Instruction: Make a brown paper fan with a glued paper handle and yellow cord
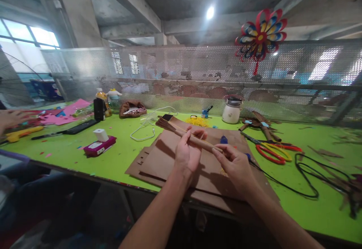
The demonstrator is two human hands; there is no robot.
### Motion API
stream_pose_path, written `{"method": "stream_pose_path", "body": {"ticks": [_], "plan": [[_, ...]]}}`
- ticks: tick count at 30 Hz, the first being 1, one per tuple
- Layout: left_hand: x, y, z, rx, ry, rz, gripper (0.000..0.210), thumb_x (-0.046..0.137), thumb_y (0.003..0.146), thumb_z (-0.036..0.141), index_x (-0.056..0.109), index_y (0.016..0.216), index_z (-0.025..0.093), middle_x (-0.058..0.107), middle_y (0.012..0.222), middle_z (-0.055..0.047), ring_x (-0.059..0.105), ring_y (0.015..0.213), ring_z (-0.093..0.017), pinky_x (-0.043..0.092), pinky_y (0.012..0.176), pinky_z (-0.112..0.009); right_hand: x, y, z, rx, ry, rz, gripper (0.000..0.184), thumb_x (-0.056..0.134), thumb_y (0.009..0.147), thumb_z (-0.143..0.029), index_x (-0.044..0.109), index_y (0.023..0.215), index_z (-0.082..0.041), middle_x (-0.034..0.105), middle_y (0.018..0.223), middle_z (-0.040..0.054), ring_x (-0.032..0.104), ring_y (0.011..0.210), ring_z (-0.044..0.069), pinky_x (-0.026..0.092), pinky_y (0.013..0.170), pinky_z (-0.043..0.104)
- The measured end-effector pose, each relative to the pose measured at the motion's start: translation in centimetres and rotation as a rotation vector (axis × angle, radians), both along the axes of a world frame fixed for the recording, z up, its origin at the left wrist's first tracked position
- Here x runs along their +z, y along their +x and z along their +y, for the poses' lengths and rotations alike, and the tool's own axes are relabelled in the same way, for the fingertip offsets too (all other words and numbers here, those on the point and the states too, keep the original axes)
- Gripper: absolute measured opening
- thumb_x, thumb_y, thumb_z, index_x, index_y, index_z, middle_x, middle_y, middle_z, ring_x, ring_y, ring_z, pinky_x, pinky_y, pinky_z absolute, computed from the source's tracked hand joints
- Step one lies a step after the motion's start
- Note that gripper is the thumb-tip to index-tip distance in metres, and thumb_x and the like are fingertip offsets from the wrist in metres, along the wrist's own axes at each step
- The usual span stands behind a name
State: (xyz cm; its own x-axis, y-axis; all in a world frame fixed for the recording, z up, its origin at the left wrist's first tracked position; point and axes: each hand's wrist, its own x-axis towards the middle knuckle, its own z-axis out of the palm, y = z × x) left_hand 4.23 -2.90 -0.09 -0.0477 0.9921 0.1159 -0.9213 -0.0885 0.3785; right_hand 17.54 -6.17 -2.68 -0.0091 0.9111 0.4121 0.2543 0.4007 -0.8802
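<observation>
A slim brown handle with a fanned, bristle-like end, resembling a small broom, is held slantwise in both hands above the cardboard sheets. My left hand, palm up, has its thumb and fingers around the middle of the shaft. The thumb and fingers of my right hand pinch its lower right end. The bristles point away to the upper left. Beneath lie stacked brown cardboard sheets. A blue-handled tool with a black cable, partly hidden, lies by my right hand.
Red-and-yellow-handled scissors and a black cable lie to the right on the green table. Behind stand a white jug, a small blue jar and yellow shreds. Leftward are a purple box and another person's hand.
</observation>
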Motion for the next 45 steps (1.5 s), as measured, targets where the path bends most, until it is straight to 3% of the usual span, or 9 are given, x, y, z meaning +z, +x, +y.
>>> {"method": "stream_pose_path", "body": {"ticks": [6,11,16,19,22,27,33,37,45], "plan": [[-1.3,-0.1,-1.6,-0.188,-0.060,0.195,0.015,0.052,0.086,0.025,0.059,0.090,0.013,0.067,0.089,-0.011,0.064,0.089,-0.020,0.048,0.086,-0.036,-0.7,1.5,0.9,0.023,-0.019,0.062,0.036,0.060,0.077,-0.048,0.062,0.095,-0.016,0.042,0.049,-0.0050,0.033,0.043,0.010,0.024,0.040,0.023],[-2.6,-2.0,-5.5,-0.278,-0.053,0.497,0.015,0.062,0.080,0.023,0.064,0.091,0.013,0.067,0.096,-0.012,0.063,0.092,-0.020,0.047,0.086,-0.033,-0.9,2.8,1.3,0.095,-0.087,0.181,0.034,0.062,0.076,-0.048,0.061,0.088,-0.016,0.039,0.049,-0.0067,0.029,0.042,0.007,0.020,0.040,0.022],[-0.2,-6.1,-8.7,-0.328,0.057,1.122,0.024,0.058,0.081,0.034,0.070,0.082,0.013,0.069,0.084,-0.014,0.065,0.076,-0.022,0.050,0.068,-0.031,-0.6,4.2,1.3,0.159,-0.227,0.250,0.038,0.068,0.069,-0.049,0.059,0.084,-0.014,0.033,0.046,-0.0095,0.024,0.040,0.005,0.015,0.039,0.021],[1.7,-7.3,-7.4,0.088,0.309,1.436,0.023,0.066,0.073,0.028,0.070,0.093,0.019,0.069,0.096,-0.010,0.063,0.089,-0.022,0.046,0.083,-0.031,-0.5,4.8,1.4,0.193,-0.293,0.247,0.039,0.070,0.068,-0.049,0.058,0.081,-0.014,0.032,0.045,-0.0101,0.022,0.040,0.004,0.015,0.039,0.021],[1.4,-6.9,-4.2,0.277,0.587,1.525,0.056,0.077,0.056,0.018,0.064,0.110,0.024,0.060,0.121,-0.010,0.049,0.117,-0.028,0.032,0.101,-0.036,-0.7,5.1,1.5,0.226,-0.342,0.235,0.037,0.069,0.069,-0.048,0.057,0.079,-0.015,0.031,0.045,-0.0104,0.021,0.039,0.004,0.014,0.039,0.021],[-1.6,-5.8,0.5,0.209,0.870,1.809,0.061,0.077,0.053,0.017,0.059,0.112,0.024,0.064,0.109,-0.011,0.058,0.102,-0.028,0.039,0.089,-0.034,-1.1,5.4,1.7,0.244,-0.362,0.237,0.034,0.068,0.071,-0.046,0.057,0.079,-0.015,0.032,0.045,-0.0102,0.023,0.040,0.004,0.015,0.040,0.021],[-2.4,-5.9,1.8,0.038,0.885,1.968,0.036,0.065,0.070,0.024,0.059,0.106,0.023,0.064,0.083,-0.006,0.057,0.076,-0.022,0.039,0.072,-0.028,-0.5,6.1,2.6,0.287,-0.447,0.263,0.033,0.070,0.070,-0.044,0.058,0.079,-0.014,0.030,0.046,-0.0108,0.021,0.040,0.004,0.014,0.039,0.020],[-2.7,-5.6,1.9,0.090,0.859,1.885,0.020,0.058,0.078,0.032,0.060,0.095,0.021,0.063,0.078,-0.006,0.057,0.070,-0.021,0.040,0.070,-0.027,-0.2,6.3,3.2,0.337,-0.532,0.271,0.032,0.070,0.070,-0.042,0.057,0.080,-0.015,0.028,0.045,-0.0117,0.019,0.040,0.003,0.013,0.040,0.020],[-3.5,-4.6,2.1,0.240,0.977,2.176,0.023,0.051,0.083,0.032,0.054,0.102,0.021,0.060,0.086,-0.009,0.055,0.077,-0.024,0.041,0.075,-0.034,0.0,6.3,3.5,0.347,-0.636,0.317,0.034,0.075,0.064,-0.041,0.054,0.072,-0.015,0.030,0.045,-0.0117,0.018,0.040,0.002,0.013,0.040,0.019]]}}
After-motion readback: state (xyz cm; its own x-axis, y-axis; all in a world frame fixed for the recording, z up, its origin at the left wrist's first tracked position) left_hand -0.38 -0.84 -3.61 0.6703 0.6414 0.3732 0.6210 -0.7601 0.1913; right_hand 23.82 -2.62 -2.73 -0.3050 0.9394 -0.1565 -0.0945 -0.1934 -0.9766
